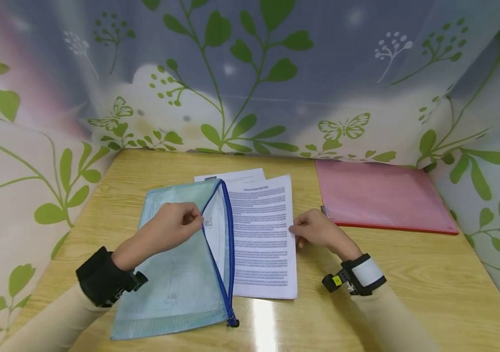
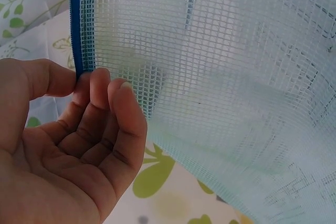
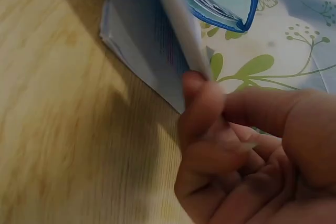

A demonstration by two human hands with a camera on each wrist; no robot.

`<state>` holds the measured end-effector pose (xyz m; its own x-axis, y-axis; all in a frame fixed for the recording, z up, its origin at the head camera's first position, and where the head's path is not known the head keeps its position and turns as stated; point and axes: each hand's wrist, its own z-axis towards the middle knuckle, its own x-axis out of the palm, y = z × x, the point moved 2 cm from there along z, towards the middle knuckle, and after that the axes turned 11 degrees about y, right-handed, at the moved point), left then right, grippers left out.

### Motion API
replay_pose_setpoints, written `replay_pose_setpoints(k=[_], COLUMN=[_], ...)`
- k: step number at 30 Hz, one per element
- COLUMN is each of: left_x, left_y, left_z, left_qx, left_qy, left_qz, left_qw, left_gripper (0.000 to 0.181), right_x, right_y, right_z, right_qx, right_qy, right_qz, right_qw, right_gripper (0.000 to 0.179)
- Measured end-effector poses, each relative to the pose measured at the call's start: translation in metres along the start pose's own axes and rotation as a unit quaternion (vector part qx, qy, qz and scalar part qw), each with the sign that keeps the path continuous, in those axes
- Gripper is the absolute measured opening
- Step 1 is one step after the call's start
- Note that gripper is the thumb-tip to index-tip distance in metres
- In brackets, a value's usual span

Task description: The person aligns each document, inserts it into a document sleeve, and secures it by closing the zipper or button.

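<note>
Left fingers on the pouch's mouth, right fingers on the paper's edge

My left hand (image 1: 179,222) pinches the blue-trimmed edge of the mesh pouch (image 1: 166,288) between thumb and forefinger, the other fingers loosely bent beside the mesh. The pouch lies left of the middle of the table (image 1: 443,278), its mouth turned to my right and gaping into a narrow wedge. Blue zipper trim (image 1: 231,234) lines both lips, which draw together near a dark zip end (image 1: 233,322) at the near corner. White paper with a small printed mark shows inside the gap.

My right hand (image 1: 317,230) pinches the right edge of the printed sheets (image 1: 260,239) between thumb and forefinger, the remaining fingers curled in below. From the right wrist, the pinched edge stands up off the wood, slightly blurred, with another paper edge visible lower down. The sheets lie just right of the pouch; their left edge is hidden at the trim, and I can't tell whether it passes inside or underneath. A further sheet (image 1: 250,175) pokes out beyond their far edge.

A strip of tabletop runs between the sheets and the red folder (image 1: 381,195), whose left edge sits near my right knuckles. Wood extends toward me from the folder's near edge. Leaf-patterned cloth (image 1: 271,107) borders the table's far edge and both sides.
</note>
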<state>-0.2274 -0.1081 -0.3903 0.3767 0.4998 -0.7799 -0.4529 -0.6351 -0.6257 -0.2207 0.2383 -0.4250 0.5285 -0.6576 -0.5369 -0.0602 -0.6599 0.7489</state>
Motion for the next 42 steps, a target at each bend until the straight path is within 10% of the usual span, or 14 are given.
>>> replay_pose_setpoints(k=[32, 42], left_x=[-0.003, -0.004], left_y=[0.001, 0.001], left_z=[-0.006, -0.008], left_qx=[-0.011, -0.012], left_qy=[0.0, 0.001], left_qz=[0.003, -0.002], left_qw=[0.9999, 0.9999], left_gripper=[0.014, 0.014], right_x=[-0.076, -0.11], right_y=[-0.005, 0.01], right_z=[-0.122, -0.179], right_qx=[-0.042, -0.006], right_qy=[-0.072, -0.147], right_qz=[0.027, -0.068], right_qw=[0.9961, 0.9868], right_gripper=[0.031, 0.036])
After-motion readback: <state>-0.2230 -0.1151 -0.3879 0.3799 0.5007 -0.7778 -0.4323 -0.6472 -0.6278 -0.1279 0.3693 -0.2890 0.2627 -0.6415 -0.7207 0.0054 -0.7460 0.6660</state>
